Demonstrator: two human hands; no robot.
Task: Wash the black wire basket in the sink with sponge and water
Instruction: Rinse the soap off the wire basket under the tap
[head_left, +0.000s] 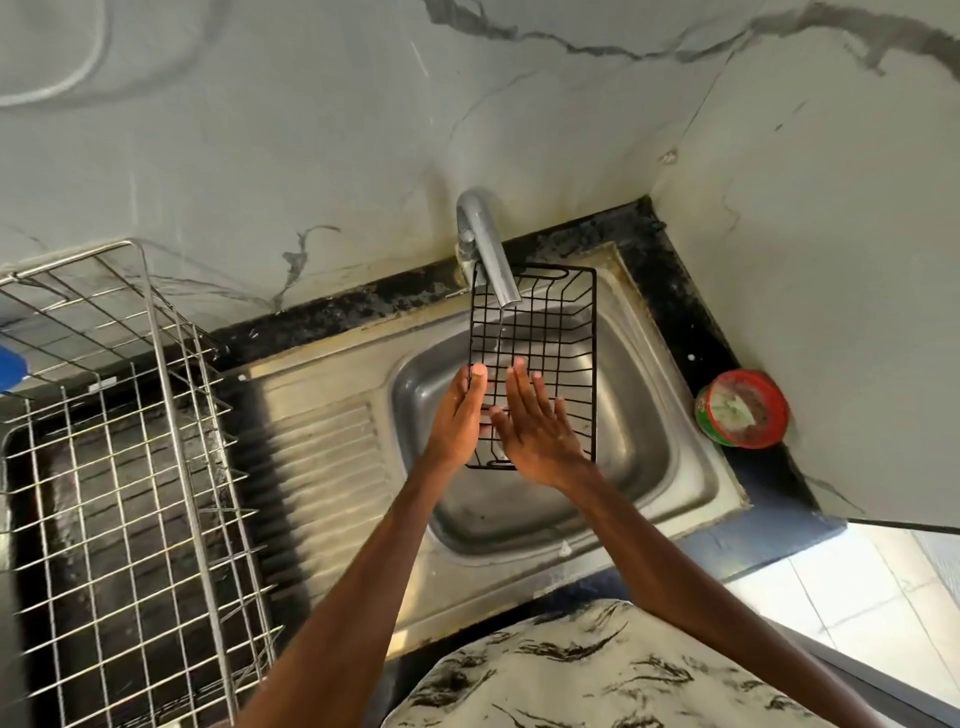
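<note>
The black wire basket (556, 322) hangs over the steel sink (675, 467), its far end under the tap spout (493, 260). A thin stream of water runs from the spout onto the wires. My left hand (460, 415) grips the basket's left rim near the close end, thumb on top and fingers underneath. My right hand (535, 421) lies flat on the basket's wires with its fingers straight and spread. No sponge is in view.
A large silver wire dish rack (130, 467) stands on the counter at the left, beside the sink's ribbed drainboard (322, 467). A red and green tub (743, 410) sits on the black counter at the right corner. Marble-patterned walls close in behind and at the right.
</note>
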